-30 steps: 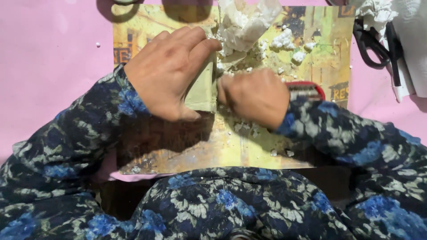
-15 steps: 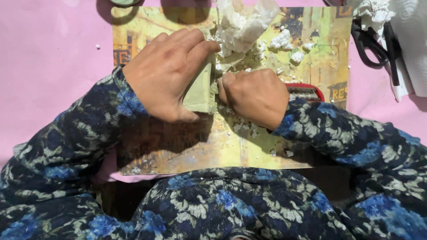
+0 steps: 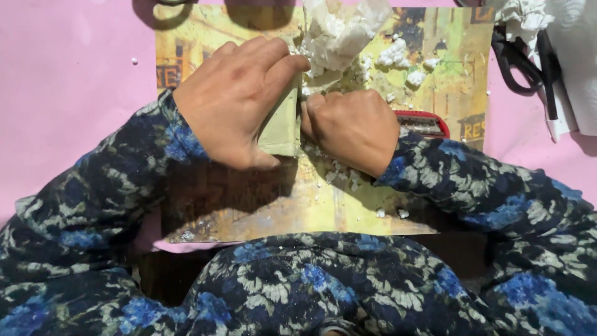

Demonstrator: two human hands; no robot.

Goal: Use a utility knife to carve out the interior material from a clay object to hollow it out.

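Hands barely moved, left hand [image 3: 239, 102] flat on olive piece [image 3: 281, 127], right hand [image 3: 354, 127] fisted, grip contents hidden, pink tabletop [image 3: 68, 87].

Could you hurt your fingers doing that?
Maybe. The right hand grips a red cutter right beside the left hand, which presses down a pale green piece; a slip might nick those fingers. The white crumbs under the hands could also make the piece slide on the yellow printed mat.
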